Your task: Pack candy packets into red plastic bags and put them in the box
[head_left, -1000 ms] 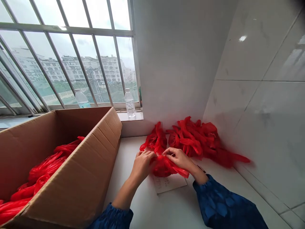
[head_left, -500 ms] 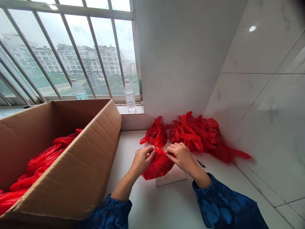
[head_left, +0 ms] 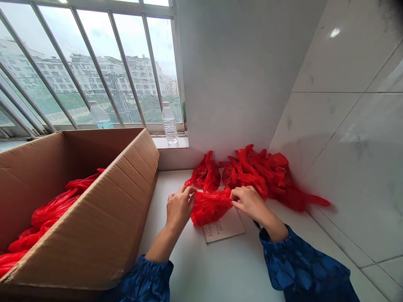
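Left hand [head_left: 180, 208] and right hand [head_left: 250, 201] each have the fingers pinched closed on opposite ends of a red plastic bag [head_left: 210, 206], stretched between them. Below the fingers, a white card [head_left: 229, 226] bears dark characters, too small to read. Beyond the fingertips lie further red bags [head_left: 256, 172]. Compared with half a second earlier, the hands stand wider apart and the bag's gathered neck is spread.

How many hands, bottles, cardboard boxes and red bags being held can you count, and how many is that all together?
Hands, left hand and right hand: 2
Bottles: 2
Cardboard box: 1
Red bag being held: 1
Total: 6
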### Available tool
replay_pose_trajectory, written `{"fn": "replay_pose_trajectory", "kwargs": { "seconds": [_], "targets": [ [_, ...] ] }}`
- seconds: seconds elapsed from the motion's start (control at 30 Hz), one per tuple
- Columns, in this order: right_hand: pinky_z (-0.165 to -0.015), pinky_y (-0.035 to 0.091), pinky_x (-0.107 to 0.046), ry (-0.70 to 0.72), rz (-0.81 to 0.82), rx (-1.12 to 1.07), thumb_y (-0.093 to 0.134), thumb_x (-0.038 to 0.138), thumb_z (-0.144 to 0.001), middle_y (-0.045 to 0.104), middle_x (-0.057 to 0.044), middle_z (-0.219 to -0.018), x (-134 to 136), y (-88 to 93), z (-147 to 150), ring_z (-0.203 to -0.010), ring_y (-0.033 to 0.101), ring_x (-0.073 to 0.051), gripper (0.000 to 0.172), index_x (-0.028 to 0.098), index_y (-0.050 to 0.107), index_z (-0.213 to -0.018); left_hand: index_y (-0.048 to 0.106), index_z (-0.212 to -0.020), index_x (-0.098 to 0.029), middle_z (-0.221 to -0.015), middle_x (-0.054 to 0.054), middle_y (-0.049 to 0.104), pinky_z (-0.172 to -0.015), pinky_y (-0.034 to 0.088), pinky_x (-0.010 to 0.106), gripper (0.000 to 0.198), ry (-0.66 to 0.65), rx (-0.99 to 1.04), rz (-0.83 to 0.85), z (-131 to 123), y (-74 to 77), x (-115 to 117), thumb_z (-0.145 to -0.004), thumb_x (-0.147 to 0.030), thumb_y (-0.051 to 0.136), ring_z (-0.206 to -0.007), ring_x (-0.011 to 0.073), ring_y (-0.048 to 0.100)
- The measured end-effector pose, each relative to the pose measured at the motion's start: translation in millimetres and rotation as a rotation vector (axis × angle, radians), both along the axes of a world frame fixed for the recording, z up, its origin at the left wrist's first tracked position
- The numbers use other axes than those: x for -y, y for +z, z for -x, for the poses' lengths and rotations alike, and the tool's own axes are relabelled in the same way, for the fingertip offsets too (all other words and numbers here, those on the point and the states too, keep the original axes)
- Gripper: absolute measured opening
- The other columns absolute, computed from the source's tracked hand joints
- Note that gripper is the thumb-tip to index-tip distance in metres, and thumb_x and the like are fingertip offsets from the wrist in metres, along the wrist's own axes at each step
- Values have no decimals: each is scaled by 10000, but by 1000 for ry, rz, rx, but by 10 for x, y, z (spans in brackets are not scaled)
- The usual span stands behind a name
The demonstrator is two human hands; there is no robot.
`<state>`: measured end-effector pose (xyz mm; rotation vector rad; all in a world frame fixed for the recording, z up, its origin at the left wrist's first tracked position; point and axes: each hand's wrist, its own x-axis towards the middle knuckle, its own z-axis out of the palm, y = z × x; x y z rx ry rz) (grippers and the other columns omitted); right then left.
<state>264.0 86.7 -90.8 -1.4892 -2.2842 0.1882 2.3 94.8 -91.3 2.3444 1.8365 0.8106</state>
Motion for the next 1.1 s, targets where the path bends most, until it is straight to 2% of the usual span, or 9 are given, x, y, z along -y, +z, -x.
{"fn": "replay_pose_trajectory", "kwargs": {
  "seconds": [0.1,0.23,0.33,0.47,0.6,0.7,0.77,0.93,1.1],
  "targets": [
    [-817,377,-338,-7,35,-12,683,355,-895,715,-3,-831,18,-24,72,-799,643,-194,175,203,648,-818,614,-1128,-248,-1118,18,685,-811,420,316,186,-82,-40,-23,-163,20,123,-972,-236,512,-856,177,659],
    [-884,393,-409,-113,35,-31,598,583,-920,700,-43,-712,33,-50,209,-814,666,-269,406,191,646,-825,657,-959,-258,-1043,-10,697,-640,416,272,88,-184,-102,-2,-307,-40,185,-947,-230,574,-912,194,660],
    [-909,384,-420,-79,18,-60,591,433,-967,728,-57,-771,22,-73,284,-819,673,-259,273,186,652,-868,661,-1082,-281,-1194,-9,685,-648,439,275,204,-188,-111,-14,-324,-98,161,-938,-165,576,-998,206,664],
    [-957,369,-354,35,19,-122,649,250,-931,740,25,-889,17,-51,294,-850,661,-172,52,227,643,-884,594,-1267,-299,-1322,5,642,-691,463,279,347,-197,-85,-76,-298,-116,129,-940,-183,607,-1033,202,663],
    [-1099,265,-405,141,88,-294,640,281,-934,715,68,-802,25,2,212,-772,642,-132,113,227,637,-835,697,-1015,-272,-1002,-16,735,-705,446,272,101,-264,-63,-130,-252,-94,101,-962,-279,611,-902,185,667],
    [-1123,229,-428,150,129,-365,621,305,-931,685,67,-768,22,50,90,-754,621,-135,171,218,624,-784,699,-918,-254,-905,-22,735,-688,433,258,137,-226,-14,-145,-173,-73,59,-979,-295,584,-859,168,663],
    [-1079,283,-409,122,136,-374,604,311,-925,669,55,-755,16,82,-10,-748,600,-146,193,214,616,-758,697,-925,-246,-909,-15,734,-683,431,256,144,-170,29,-160,-102,-63,23,-984,-281,571,-853,166,665],
    [-733,392,-280,78,198,-328,619,301,-892,669,28,-740,36,132,-156,-735,575,-167,184,214,627,-730,689,-907,-236,-851,-11,719,-646,430,261,119,-62,98,-156,3,-49,-19,-964,-244,585,-790,171,671],
    [-740,394,-294,22,172,-298,684,449,-877,713,12,-811,116,157,60,-758,614,-182,249,218,657,-789,639,-1160,-295,-1146,-21,702,-710,468,263,252,-173,76,-135,-89,-20,51,-940,-185,587,-964,178,658]
  ]
}}
